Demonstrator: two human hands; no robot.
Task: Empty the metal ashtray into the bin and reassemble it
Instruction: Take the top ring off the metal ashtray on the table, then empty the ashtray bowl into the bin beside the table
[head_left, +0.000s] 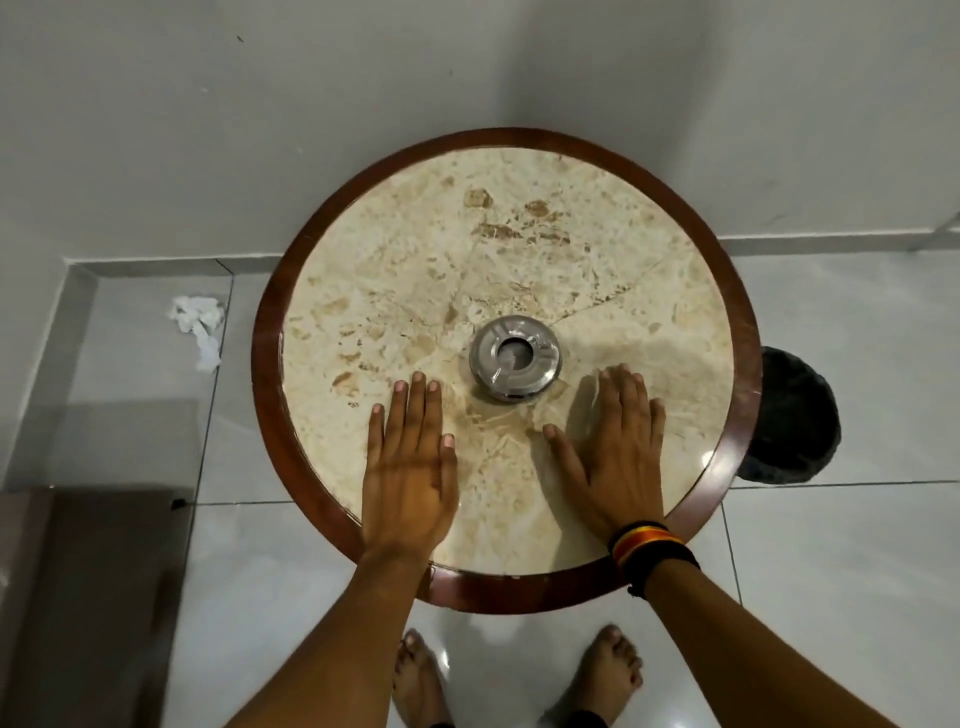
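Observation:
A round metal ashtray (515, 358) with its lid on and a hole in the middle stands near the centre of a round marble table (395, 249) with a dark wooden rim. My left hand (410, 467) lies flat on the tabletop, below and to the left of the ashtray, holding nothing. Flat on the marble to the ashtray's lower right rests my right hand (618, 452), fingers spread, with coloured bands on its wrist. Neither hand touches the ashtray. A black bin (795, 415) stands on the floor just past the table's right edge, partly hidden by the rim.
A white wall rises behind the table. Crumpled white paper (200, 325) lies on the grey tiled floor at the left. A dark brown surface (88, 597) fills the lower left corner. My bare feet (514, 675) stand below the table's near edge.

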